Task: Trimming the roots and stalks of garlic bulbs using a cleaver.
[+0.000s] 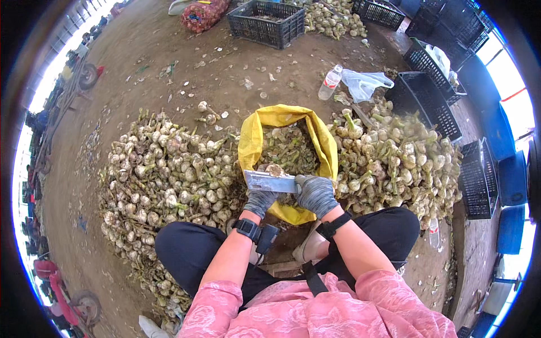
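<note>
My right hand, in a grey knit glove, grips the end of a broad flat metal blade. My left hand, gloved alike, lies under the blade's left part, against a garlic bulb that shows just beyond the blade; its fingers are mostly hidden. Both hands are over the near side of a yellow woven sack with its rim folded open. Inside the sack lie garlic trimmings. A large heap of garlic bulbs spreads to the left, and another garlic heap lies to the right.
A plastic bottle and a thin plastic bag lie beyond the right heap. Black plastic crates stand at the right, with blue barrels behind. Another black crate and a red mesh sack are farther ahead.
</note>
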{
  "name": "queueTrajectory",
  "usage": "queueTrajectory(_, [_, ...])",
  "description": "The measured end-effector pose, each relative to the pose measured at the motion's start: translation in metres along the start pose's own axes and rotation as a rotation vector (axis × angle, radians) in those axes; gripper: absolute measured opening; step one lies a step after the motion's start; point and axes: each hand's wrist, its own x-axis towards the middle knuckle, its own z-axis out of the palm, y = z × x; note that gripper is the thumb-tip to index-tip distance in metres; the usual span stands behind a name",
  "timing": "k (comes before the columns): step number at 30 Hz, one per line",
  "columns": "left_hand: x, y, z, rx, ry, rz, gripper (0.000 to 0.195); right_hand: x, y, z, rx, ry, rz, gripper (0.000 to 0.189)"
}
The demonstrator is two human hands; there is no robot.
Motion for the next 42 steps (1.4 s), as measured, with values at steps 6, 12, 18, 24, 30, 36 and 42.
queueTrajectory(6, [-0.005,0.004,-0.001,-0.030,0.042,0.051,0.043,-0.002,0.010,0.008,-0.003,0.073,-0.048,0.012])
queueTrajectory(12, [-0.010,-0.005,-0.006,-0.088,0.014,0.179,0.038,-0.004,0.015,0.014,0.015,0.082,-0.095,0.011])
queueTrajectory(18, [-0.011,0.005,-0.018,-0.084,-0.073,0.116,0.033,-0.002,0.019,0.019,0.013,0.049,-0.076,0.014])
queueTrajectory(24, [-0.009,0.007,-0.016,-0.877,0.011,0.097,0.030,-0.003,0.030,0.012,-0.012,0.129,-0.115,0.009])
queueTrajectory(30, [-0.014,-0.014,-0.003,-0.864,0.008,0.179,0.037,-0.002,0.034,0.022,-0.111,0.058,-0.145,0.012])
queueTrajectory(36, [-0.009,-0.014,0.003,-0.585,0.081,0.164,0.038,-0.005,0.015,0.003,-0.071,-0.002,-0.071,0.018])
queueTrajectory(42, [-0.015,-0.042,0.049,-1.330,-0.148,-0.193,0.038,0.000,-0.003,0.007,-0.005,0.035,-0.186,0.016])
